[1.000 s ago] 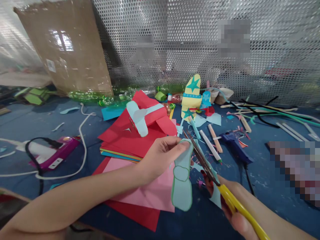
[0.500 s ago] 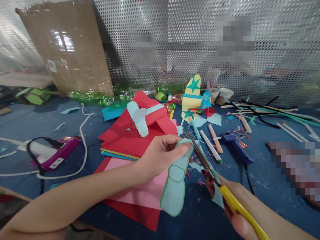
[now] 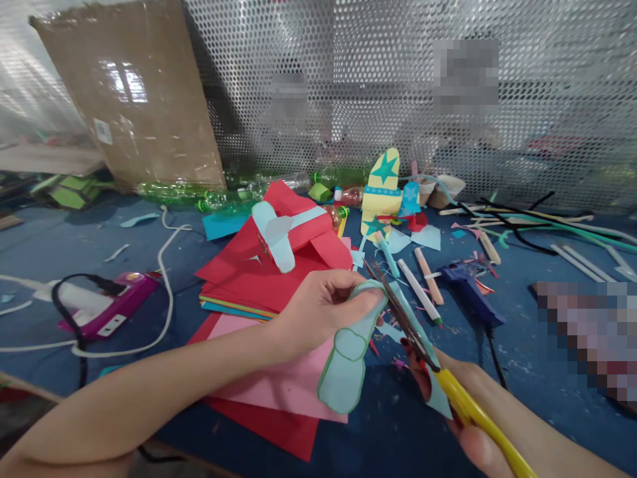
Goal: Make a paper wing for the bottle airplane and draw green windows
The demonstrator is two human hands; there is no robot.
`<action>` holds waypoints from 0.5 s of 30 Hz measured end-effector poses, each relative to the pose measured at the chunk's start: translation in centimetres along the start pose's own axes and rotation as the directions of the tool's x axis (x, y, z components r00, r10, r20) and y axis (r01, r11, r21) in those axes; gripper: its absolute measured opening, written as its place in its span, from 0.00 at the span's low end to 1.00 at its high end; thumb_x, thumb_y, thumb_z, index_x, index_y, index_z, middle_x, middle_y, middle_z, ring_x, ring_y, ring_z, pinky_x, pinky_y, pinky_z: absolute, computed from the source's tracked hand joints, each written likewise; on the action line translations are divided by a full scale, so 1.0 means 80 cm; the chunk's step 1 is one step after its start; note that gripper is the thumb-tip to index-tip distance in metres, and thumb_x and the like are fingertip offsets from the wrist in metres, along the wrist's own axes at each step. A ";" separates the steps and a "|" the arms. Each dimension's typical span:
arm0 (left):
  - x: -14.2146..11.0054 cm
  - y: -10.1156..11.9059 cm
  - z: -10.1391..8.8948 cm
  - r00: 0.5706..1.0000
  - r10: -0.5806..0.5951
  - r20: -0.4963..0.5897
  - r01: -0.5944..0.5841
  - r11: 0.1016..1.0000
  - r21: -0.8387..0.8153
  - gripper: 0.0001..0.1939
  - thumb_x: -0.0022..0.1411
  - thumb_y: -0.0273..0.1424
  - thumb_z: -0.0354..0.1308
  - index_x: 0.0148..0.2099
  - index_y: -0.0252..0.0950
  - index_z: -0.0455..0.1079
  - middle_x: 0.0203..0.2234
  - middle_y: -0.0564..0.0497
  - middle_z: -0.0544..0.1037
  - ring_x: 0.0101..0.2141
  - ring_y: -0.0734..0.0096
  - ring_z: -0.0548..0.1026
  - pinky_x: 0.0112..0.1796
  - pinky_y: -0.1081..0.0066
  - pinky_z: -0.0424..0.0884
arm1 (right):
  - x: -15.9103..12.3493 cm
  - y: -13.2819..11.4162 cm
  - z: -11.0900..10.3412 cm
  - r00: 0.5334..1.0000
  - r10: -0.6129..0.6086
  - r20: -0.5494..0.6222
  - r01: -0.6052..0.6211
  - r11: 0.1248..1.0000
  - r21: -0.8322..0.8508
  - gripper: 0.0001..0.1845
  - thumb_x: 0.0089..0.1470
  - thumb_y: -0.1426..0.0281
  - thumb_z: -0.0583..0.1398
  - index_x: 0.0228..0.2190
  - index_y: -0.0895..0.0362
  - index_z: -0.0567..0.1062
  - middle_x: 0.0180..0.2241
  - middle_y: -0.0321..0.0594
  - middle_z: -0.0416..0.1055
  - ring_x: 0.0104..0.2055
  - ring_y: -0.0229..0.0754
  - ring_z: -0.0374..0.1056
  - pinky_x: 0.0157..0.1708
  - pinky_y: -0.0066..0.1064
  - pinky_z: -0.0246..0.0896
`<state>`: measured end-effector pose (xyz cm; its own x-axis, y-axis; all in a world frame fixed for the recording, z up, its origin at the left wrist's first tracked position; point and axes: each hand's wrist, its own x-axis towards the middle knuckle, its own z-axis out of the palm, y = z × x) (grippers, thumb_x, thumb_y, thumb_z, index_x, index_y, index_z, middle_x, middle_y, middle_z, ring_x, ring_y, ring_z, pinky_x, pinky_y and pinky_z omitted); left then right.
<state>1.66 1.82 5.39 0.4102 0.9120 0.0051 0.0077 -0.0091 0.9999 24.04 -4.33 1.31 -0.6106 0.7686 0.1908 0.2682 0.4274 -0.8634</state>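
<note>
One wide mesh wall (image 3: pixel 348 99) stands behind a blue table (image 3: pixel 40 239), and a big cardboard sheet (image 3: pixel 144 113) leans in front of it. On the table, to the left of the scissors, I see red paper (image 3: pixel 239 282) in a loose pile, with a pink sheet (image 3: pixel 279 395) nearer the person. The right hand (image 3: pixel 470 375) is wrapped around the yellow handles of the scissors (image 3: pixel 460 395), whose blades point up and away, slightly apart at the tips. The left hand (image 3: pixel 318 312) pinches the top of a green-edged, light blue cutout (image 3: pixel 343 378) between thumb and fingers; it hangs tilted beside the blades, its lower end partly in front of the pink sheet. A light blue scrap (image 3: pixel 440 398) runs along the blades; I can't tell whether the right fingers grip it. Beyond are a yellow star-covered shape (image 3: pixel 381 179), a blue glue gun (image 3: pixel 470 292) and a white marker (image 3: pixel 418 289).
</note>
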 end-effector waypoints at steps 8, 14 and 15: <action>0.001 -0.003 -0.004 1.000 0.001 0.004 -0.001 1.000 0.029 0.11 0.56 0.35 0.62 0.25 0.34 0.73 0.18 0.53 0.74 0.21 0.74 0.69 0.23 0.74 0.64 | -0.001 0.004 0.000 1.000 0.002 -0.006 -0.002 1.000 0.016 0.40 0.58 0.37 0.45 0.57 0.48 0.71 0.24 0.36 0.68 0.13 0.37 0.57 0.08 0.28 0.52; 0.002 -0.006 -0.004 1.000 -0.016 0.010 0.016 1.000 0.013 0.12 0.56 0.36 0.63 0.25 0.35 0.74 0.18 0.53 0.76 0.22 0.73 0.73 0.24 0.73 0.67 | 0.000 0.003 0.000 1.000 0.022 -0.012 -0.022 1.000 -0.011 0.41 0.58 0.37 0.43 0.55 0.50 0.72 0.26 0.38 0.70 0.16 0.38 0.60 0.08 0.27 0.55; 0.002 -0.006 -0.004 1.000 -0.021 0.014 0.021 1.000 0.005 0.12 0.56 0.36 0.63 0.26 0.35 0.74 0.18 0.53 0.76 0.22 0.73 0.73 0.24 0.73 0.67 | 0.000 0.003 -0.001 1.000 0.018 -0.015 -0.018 1.000 -0.017 0.41 0.59 0.37 0.43 0.55 0.51 0.72 0.26 0.38 0.69 0.16 0.38 0.60 0.09 0.26 0.55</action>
<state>1.41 2.07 4.89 0.4227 0.9061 -0.0158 0.0210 0.0077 0.9997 24.14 -4.22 1.14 -0.5945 0.7831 0.1826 0.2915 0.4216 -0.8587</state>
